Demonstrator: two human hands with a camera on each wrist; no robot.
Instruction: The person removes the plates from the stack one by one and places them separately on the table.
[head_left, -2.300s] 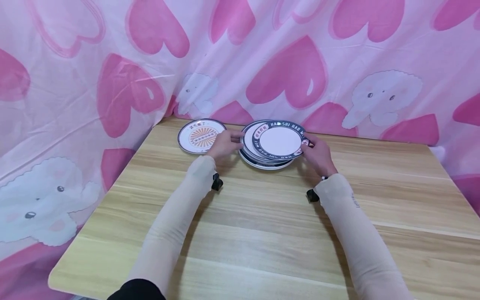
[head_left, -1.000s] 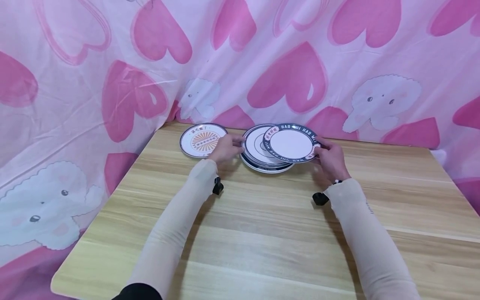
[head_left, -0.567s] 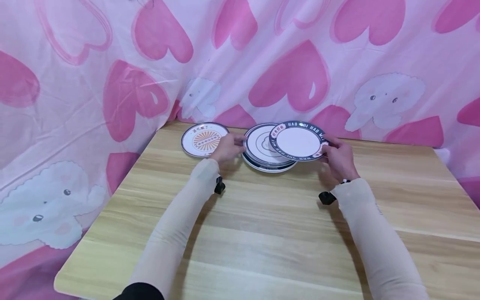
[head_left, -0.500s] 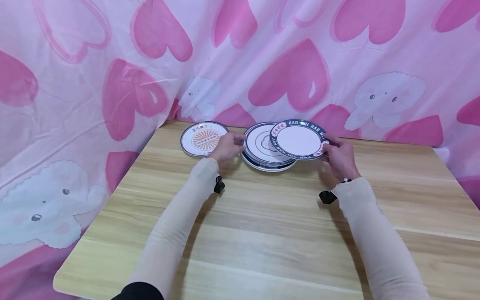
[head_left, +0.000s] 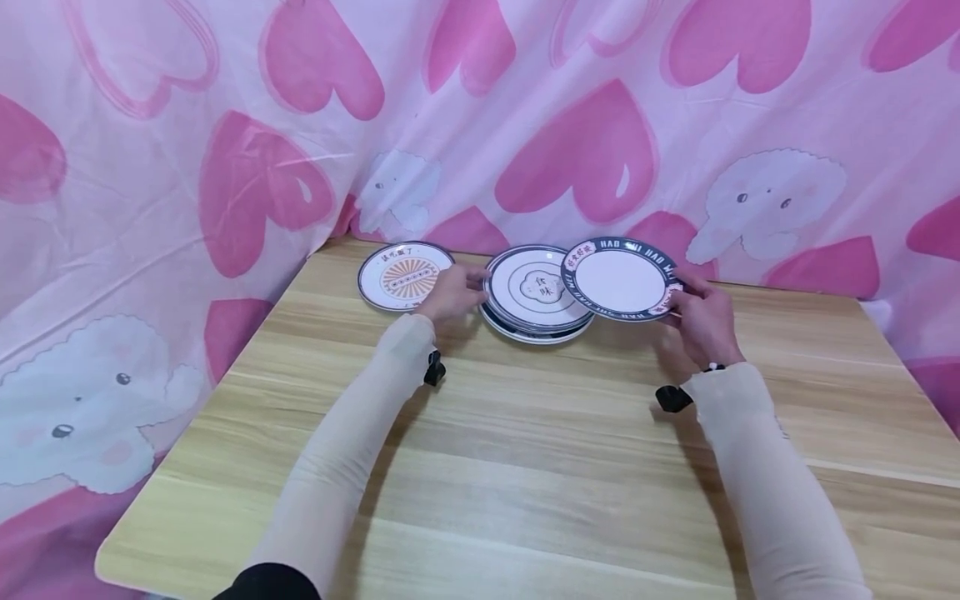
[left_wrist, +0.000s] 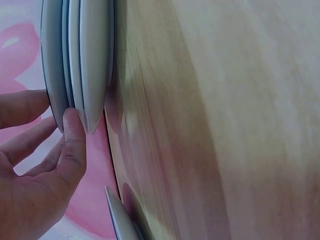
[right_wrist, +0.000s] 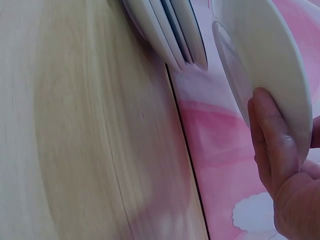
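Note:
My right hand (head_left: 705, 321) grips the right rim of a white plate with a dark blue lettered band (head_left: 621, 279). That plate is raised and slightly tilted, its left edge overlapping the stack in the head view. The right wrist view shows fingers (right_wrist: 272, 127) flat under its pale underside (right_wrist: 270, 55). Several nested plates form the stack (head_left: 517, 296), whose top plate has dark rings and characters in its centre. My left hand (head_left: 448, 293) holds the stack's left edge. In the left wrist view its thumb lies against the rims (left_wrist: 75, 60), with the other fingers on the upper side.
Left of the stack, a separate plate with an orange sunburst (head_left: 401, 279) lies on the wooden table (head_left: 525, 467), partly behind my left hand. A pink heart-patterned curtain (head_left: 450, 100) hangs along the table's back and left edges.
My right hand has moved rightward with the blue-banded plate, sliding it off the stack and uncovering the characters on the plate below. My left hand has stayed at the stack's left edge.

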